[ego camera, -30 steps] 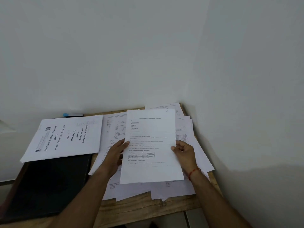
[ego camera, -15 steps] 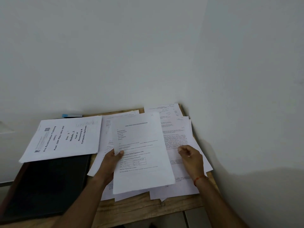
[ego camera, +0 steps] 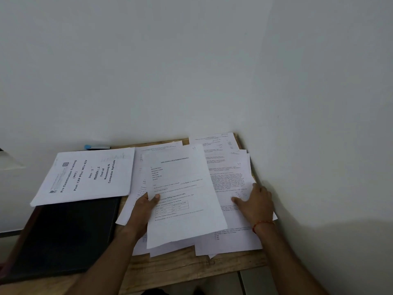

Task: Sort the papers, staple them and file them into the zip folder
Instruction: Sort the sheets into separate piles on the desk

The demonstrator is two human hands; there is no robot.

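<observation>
The left hand [ego camera: 146, 209] pinches a printed sheet [ego camera: 182, 188] by its left edge, thumb on top, holding it above the loose papers [ego camera: 229, 179], probably to read its heading and choose its group. The right hand [ego camera: 256, 204] lies flat, fingers straight, on those papers, likely steadying them. On the desk [ego camera: 191, 267] the dark zip folder [ego camera: 63, 237] lies to the left, apparently closed, with a titled booklet [ego camera: 85, 177] overlapping its far edge. What the folder holds cannot be seen.

Wooden counter [ego camera: 191, 271] along the lower frame, pale wall [ego camera: 148, 71] filling the upper half, side wall [ego camera: 329, 103] at right, grey floor [ego camera: 255, 283] bottom right.
</observation>
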